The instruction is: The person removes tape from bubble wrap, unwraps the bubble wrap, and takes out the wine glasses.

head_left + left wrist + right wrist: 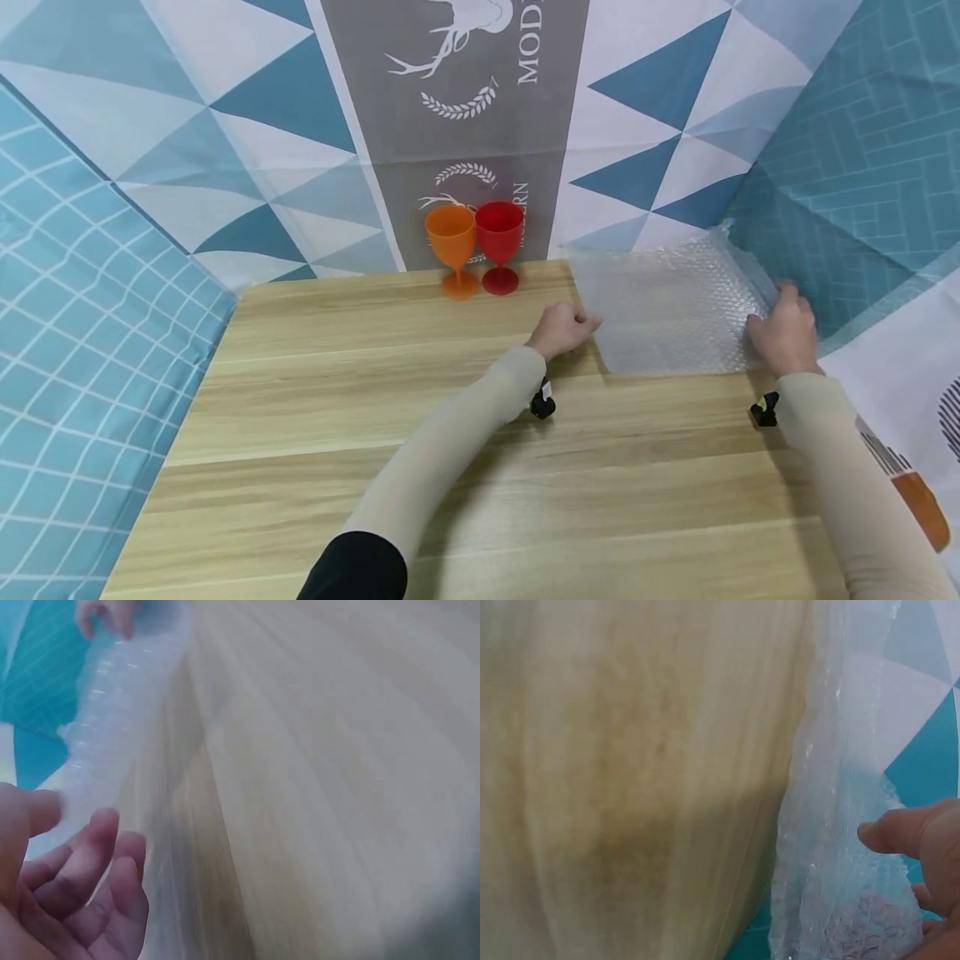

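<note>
A clear sheet of bubble wrap [667,308] lies at the table's back right, its right side raised. My right hand [786,332] grips that raised side. In the right wrist view the thumb [892,831] is on the near face of the wrap [832,847], and the other fingers show blurred through the plastic. My left hand [562,329] is beside the wrap's left edge. The left wrist view shows its fingers [97,855] loosely bent and apart from the thumb, with nothing visible between them.
An orange goblet [452,242] and a red goblet [500,237] stand upright side by side at the back edge of the wooden table [315,400]. Patterned cloth [247,108] hangs behind the table, with blue tile-patterned cloth [82,350] along the left.
</note>
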Available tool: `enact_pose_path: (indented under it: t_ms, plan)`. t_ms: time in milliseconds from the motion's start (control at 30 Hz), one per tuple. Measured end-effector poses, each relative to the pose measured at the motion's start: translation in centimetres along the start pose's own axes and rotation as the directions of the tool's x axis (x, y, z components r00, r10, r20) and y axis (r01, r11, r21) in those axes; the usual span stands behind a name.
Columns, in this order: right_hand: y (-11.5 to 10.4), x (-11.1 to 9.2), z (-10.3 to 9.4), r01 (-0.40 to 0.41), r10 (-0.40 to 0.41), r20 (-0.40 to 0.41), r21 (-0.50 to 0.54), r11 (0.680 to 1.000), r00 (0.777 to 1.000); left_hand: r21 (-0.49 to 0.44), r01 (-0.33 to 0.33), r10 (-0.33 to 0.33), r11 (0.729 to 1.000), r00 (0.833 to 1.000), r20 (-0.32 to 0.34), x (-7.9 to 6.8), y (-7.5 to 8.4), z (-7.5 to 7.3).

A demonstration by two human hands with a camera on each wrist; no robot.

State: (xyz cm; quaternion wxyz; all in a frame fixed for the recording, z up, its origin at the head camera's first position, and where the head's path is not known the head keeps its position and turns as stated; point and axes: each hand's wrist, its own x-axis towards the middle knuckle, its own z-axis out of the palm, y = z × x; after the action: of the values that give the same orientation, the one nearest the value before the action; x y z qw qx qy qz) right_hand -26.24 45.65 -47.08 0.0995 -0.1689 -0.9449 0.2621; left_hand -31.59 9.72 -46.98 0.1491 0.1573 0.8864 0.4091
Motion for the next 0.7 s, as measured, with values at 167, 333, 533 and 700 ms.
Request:
enact_pose_path:
  t_ms: [167, 333, 533, 700]
  plan:
    - [-0.3, 0.1, 0.6, 0.052, -0.052, -0.010, 0.002, 0.999, 0.999, -0.220, 0.076, -0.071, 0.973, 0.997, 0.032, 0.0, -0.1, 0.1]
    - [-0.5, -0.2, 0.9, 0.122, -0.122, 0.004, -0.027, 0.992, 0.993, -0.301, 0.084, -0.082, 0.950, 0.996, 0.020, -0.5, -0.6, 0.0]
    - [-1.8, -0.6, 1.2, 0.238, -0.249, -0.164, -0.085, 0.968, 0.955, -0.265, 0.055, -0.053, 0.963, 0.998, 0.014, -1.1, -1.9, -1.1]
    - [-3.3, -1.0, 1.0, 0.342, -0.359, -0.332, -0.110, 0.933, 0.872, -0.175, 0.004, -0.006, 0.985, 1.000, -0.009, -2.0, -3.4, -2.7]
